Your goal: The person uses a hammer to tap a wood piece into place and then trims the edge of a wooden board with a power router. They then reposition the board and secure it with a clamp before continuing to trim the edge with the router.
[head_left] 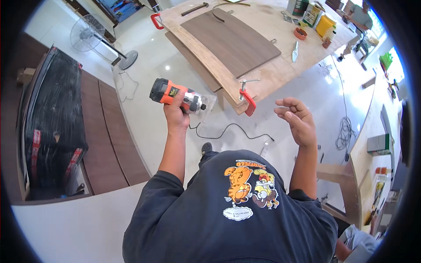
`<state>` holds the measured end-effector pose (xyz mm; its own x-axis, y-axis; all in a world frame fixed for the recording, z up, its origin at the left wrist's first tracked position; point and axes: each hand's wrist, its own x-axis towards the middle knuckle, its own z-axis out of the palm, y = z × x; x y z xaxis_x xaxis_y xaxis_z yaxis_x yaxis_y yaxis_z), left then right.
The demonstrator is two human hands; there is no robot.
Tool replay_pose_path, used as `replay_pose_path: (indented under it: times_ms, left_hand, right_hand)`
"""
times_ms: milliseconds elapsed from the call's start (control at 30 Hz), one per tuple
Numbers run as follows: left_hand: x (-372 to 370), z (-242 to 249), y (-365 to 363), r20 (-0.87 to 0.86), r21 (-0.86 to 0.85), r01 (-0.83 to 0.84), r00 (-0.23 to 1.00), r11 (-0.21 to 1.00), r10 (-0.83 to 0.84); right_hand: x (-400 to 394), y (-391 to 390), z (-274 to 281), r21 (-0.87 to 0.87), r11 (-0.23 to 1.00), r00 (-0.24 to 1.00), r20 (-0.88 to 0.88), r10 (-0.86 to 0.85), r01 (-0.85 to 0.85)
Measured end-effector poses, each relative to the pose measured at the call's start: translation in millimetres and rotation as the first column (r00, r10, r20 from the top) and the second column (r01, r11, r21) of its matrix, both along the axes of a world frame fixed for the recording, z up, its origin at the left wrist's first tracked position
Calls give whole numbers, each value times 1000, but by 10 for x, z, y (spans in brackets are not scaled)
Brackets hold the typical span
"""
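My left hand (177, 115) is wrapped round an orange and black trim router (173, 93), held sideways above the floor, its clear base pointing right. A black cord hangs from it. My right hand (298, 120) is raised in the air, fingers apart, with nothing in it. Between the two hands, a red clamp (250, 104) grips the near corner of a wooden workbench (280, 79). A brown panel (237, 41) lies on the bench, with a pale wooden strip (201, 59) along its left edge.
A second red clamp (156, 21) and a hammer (195, 9) are at the bench's far end. Cans, a yellow container (325, 26) and a putty knife (295, 51) lie right. A fan (90, 35) stands left. Cords cross the floor. People (360, 18) are at the right.
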<state>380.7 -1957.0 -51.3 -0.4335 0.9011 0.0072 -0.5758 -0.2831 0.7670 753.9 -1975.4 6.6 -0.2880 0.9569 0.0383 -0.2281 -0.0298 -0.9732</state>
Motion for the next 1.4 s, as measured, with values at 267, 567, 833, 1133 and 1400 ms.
replay_pose_path:
  times_ms: [267,567,833,1133,1400]
  left_hand:
    - [159,-31,-167,-388,-5,-135,914,991,122]
    - [335,104,-293,-713,-98,-196,698,976,68]
    - [210,146,-241,-786,-127,154,587,980,-194]
    - [313,181,-4,-713,-195,122,664,973,-226]
    - [343,18,-33,-497,-42,80,863,996,-90]
  right_hand:
    - [-443,195,11,54,960,959,-65,277,-274]
    - [-1341,373,0,168,899,902,233,364,-406]
    - [-1832,478,293,340,857,878,419,230,-387]
    - [-2174,643,352,399,903,838,539,-91,-158]
    - [-2423,653,456,319,890,639,768,-41,-327]
